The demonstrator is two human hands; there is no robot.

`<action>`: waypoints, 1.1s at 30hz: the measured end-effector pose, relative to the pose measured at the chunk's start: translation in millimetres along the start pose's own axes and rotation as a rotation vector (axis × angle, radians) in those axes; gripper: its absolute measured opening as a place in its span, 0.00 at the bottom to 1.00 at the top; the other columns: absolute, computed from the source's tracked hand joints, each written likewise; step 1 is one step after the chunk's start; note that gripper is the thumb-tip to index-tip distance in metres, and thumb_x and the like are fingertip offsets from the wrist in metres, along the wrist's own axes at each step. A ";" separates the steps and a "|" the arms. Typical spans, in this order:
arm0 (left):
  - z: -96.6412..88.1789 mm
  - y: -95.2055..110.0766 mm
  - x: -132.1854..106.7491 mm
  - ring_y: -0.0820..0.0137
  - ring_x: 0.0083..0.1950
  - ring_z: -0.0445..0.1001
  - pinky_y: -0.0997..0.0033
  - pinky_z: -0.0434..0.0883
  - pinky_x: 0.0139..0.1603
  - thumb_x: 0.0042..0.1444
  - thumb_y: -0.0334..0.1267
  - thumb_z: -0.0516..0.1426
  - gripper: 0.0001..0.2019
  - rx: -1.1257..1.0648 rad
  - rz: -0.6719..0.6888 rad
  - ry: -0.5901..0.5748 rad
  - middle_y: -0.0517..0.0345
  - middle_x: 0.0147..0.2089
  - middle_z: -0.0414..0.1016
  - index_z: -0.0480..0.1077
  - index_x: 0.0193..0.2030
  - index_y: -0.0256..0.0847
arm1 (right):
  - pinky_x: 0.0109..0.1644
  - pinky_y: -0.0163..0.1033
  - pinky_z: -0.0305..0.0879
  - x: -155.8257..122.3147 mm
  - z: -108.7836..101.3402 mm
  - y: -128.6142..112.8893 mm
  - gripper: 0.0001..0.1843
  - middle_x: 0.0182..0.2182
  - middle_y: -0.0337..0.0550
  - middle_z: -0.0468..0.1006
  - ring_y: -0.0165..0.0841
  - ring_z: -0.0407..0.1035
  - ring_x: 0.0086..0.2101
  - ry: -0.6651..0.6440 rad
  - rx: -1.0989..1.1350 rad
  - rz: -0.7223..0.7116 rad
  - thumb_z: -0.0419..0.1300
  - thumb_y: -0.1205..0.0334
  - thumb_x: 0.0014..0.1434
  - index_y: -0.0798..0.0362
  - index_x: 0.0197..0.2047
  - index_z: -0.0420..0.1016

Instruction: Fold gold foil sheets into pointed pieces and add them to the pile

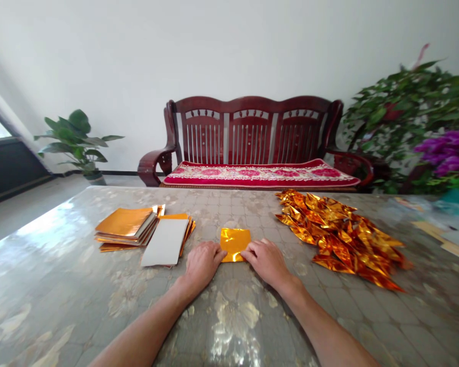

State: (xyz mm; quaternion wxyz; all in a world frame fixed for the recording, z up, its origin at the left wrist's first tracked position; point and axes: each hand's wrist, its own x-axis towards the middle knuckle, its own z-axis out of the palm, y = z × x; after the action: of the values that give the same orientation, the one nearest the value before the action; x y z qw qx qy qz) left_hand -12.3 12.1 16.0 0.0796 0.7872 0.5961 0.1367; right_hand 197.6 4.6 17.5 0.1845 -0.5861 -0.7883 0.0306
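Gold sheet [235, 238] flat on the patterned table [126, 318], between 2 bare hands. Left hand [203, 259]: thumb and fingers closed on the sheet's lower left corner. Right hand [266, 259]: likewise, grasping the lower right corner. To the left, 2 paper stacks: an orange-topped stack [124, 222], and just beside it a white-topped stack [165, 242], nearer the left hand. To the right, well apart from the sheet, a loose heap of folded foil [340, 232]. Beyond the table, 1 wooden bench [250, 137] with a red-and-cream cover [260, 174].
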 end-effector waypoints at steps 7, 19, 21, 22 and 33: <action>1.7 -2.4 1.4 0.66 0.39 0.74 0.72 0.58 0.34 0.64 0.47 0.53 0.16 -0.010 -0.008 0.012 0.56 0.33 0.77 0.73 0.29 0.42 | 0.36 0.37 0.52 -0.7 2.2 -0.1 0.10 0.29 0.36 0.80 0.33 0.68 0.33 0.026 0.038 0.062 0.62 0.56 0.61 0.48 0.28 0.75; -1.9 -9.1 2.7 0.67 0.37 0.73 0.71 0.59 0.37 0.65 0.44 0.51 0.17 -0.132 0.070 0.015 0.57 0.32 0.77 0.72 0.28 0.40 | 0.37 0.37 0.53 -1.6 3.3 0.8 0.11 0.29 0.37 0.79 0.33 0.68 0.34 0.035 0.017 0.043 0.60 0.56 0.63 0.49 0.29 0.74; -1.0 -8.8 2.7 0.67 0.36 0.72 0.71 0.59 0.37 0.64 0.44 0.52 0.17 -0.139 0.059 0.024 0.58 0.31 0.76 0.71 0.27 0.40 | 0.37 0.37 0.53 -1.8 3.8 1.6 0.11 0.30 0.37 0.80 0.33 0.68 0.34 0.038 0.018 0.039 0.60 0.56 0.63 0.48 0.29 0.74; -0.4 -8.4 2.8 0.68 0.36 0.72 0.71 0.59 0.36 0.64 0.44 0.53 0.17 -0.138 0.053 0.027 0.58 0.31 0.76 0.71 0.27 0.40 | 0.37 0.37 0.53 -1.9 4.0 1.9 0.11 0.30 0.37 0.80 0.34 0.68 0.34 0.040 0.017 0.038 0.60 0.56 0.63 0.48 0.29 0.74; 2.8 -3.0 3.3 0.68 0.36 0.71 0.72 0.58 0.35 0.59 0.40 0.55 0.12 -0.086 -0.011 0.049 0.58 0.30 0.74 0.71 0.26 0.41 | 0.37 0.38 0.54 -1.2 1.6 -3.5 0.10 0.30 0.37 0.80 0.34 0.69 0.34 0.040 0.014 0.081 0.62 0.57 0.61 0.48 0.28 0.74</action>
State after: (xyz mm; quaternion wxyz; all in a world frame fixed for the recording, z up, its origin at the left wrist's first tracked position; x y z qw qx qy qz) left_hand -13.4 16.2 12.9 0.0997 0.7761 0.5958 0.1810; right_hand 194.1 2.7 16.6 0.2032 -0.6168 -0.7598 0.0317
